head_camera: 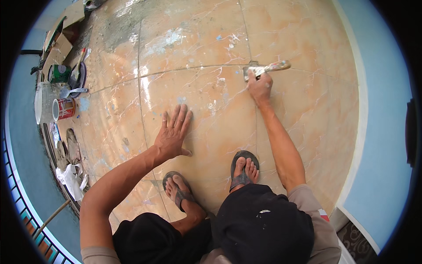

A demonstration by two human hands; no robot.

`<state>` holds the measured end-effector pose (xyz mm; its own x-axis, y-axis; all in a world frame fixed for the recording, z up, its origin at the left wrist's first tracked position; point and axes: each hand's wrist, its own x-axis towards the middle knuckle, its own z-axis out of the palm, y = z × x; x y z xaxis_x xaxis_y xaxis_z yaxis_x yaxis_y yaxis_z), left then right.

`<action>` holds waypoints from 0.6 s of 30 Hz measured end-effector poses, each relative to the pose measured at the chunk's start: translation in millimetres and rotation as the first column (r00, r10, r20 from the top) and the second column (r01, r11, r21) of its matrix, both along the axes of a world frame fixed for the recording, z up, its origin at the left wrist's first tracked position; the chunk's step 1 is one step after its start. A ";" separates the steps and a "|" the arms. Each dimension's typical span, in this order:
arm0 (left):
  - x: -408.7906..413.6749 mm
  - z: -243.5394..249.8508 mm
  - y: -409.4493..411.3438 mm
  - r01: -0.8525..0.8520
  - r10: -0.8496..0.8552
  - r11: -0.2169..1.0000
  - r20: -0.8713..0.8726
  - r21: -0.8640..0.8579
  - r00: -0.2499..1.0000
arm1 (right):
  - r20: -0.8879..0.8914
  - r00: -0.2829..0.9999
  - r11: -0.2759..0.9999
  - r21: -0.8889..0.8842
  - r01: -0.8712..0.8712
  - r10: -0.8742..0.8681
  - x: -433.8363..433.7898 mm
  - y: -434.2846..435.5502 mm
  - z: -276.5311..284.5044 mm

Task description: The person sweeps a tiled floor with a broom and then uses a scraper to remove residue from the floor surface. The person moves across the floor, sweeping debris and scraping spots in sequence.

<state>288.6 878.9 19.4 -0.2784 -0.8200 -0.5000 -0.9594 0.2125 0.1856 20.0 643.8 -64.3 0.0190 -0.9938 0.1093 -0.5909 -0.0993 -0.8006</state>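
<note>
My right hand [261, 87] grips a paint-crusted scraper [260, 70] low on its body, close to the blade. Its handle points right, and the dark blade end is at the left, at the tiled floor near a grout line. Part of the tool is hidden behind my fingers. Flat and spread, my left hand [173, 132] rests on the glossy beige floor tiles [204, 138], holding nothing. Pale blue and white paint specks [212, 105] dot the tiles between my hands. A larger patch of pale paint [168, 39] lies farther off.
Along the left wall are a green can [59, 73], a red can [64, 109], a clear plastic container [44, 102], a paintbrush [79, 61] and cardboard [57, 54]. Sandals [73, 145] and a white bag [71, 180] lie nearer. A blue wall [379, 99] bounds the right.
</note>
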 end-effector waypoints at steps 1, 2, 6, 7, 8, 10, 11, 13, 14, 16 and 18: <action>-0.1 0.3 -0.4 0.003 -0.003 1.000 -0.003 0.007 1.000 | 0.005 1.000 0.999 -0.045 -0.007 0.007 -0.5 1.9 -0.5; -1.5 0.4 0.6 0.005 -0.005 1.000 -0.006 0.014 1.000 | 0.009 1.000 0.996 -0.091 -0.014 0.015 -1.3 7.3 -0.2; -2.4 -0.6 -2.4 0.014 -0.014 1.000 0.023 -0.005 1.000 | 0.158 0.981 0.992 0.082 0.101 -0.113 8.1 1.8 11.0; -1.6 0.0 1.6 0.008 -0.008 1.000 0.022 0.004 1.000 | 0.178 0.974 0.984 0.130 0.120 -0.142 12.9 2.9 15.9; -0.4 0.8 5.8 0.002 -0.003 1.000 0.022 0.014 1.000 | 0.165 0.978 0.987 0.118 0.111 -0.129 16.3 9.8 10.9; -1.2 1.3 -2.1 0.011 -0.011 1.000 0.009 0.009 1.000 | 0.023 0.997 0.992 -0.103 0.076 -0.074 8.2 11.5 -1.3; -2.9 1.7 -4.2 0.018 -0.018 1.000 0.003 0.015 1.000 | -0.052 0.997 0.976 -0.212 0.045 -0.057 2.3 10.1 -6.7; -5.0 1.9 -0.6 0.011 -0.011 1.000 0.006 0.021 1.000 | -0.036 0.989 0.988 -0.056 0.144 -0.147 -3.4 8.0 -6.5; -3.3 0.8 -3.0 0.007 -0.007 1.000 0.012 0.004 1.000 | -0.018 0.988 0.988 -0.030 0.151 -0.151 -1.1 -1.4 -7.8; -2.4 3.2 -2.8 0.005 -0.006 1.000 0.017 0.013 1.000 | 0.050 0.992 0.993 -0.013 0.120 -0.119 4.8 -2.1 -4.8; -2.8 6.0 -0.9 0.001 -0.003 0.998 0.021 0.057 1.000 | 0.037 0.996 0.996 -0.011 0.087 -0.087 4.5 7.9 -2.3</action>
<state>285.8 878.0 25.4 -0.2691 -0.7894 -0.5518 -0.9627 0.2041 0.1776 24.5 651.8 -66.6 -0.0715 -0.9901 0.1210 -0.5684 -0.0593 -0.8206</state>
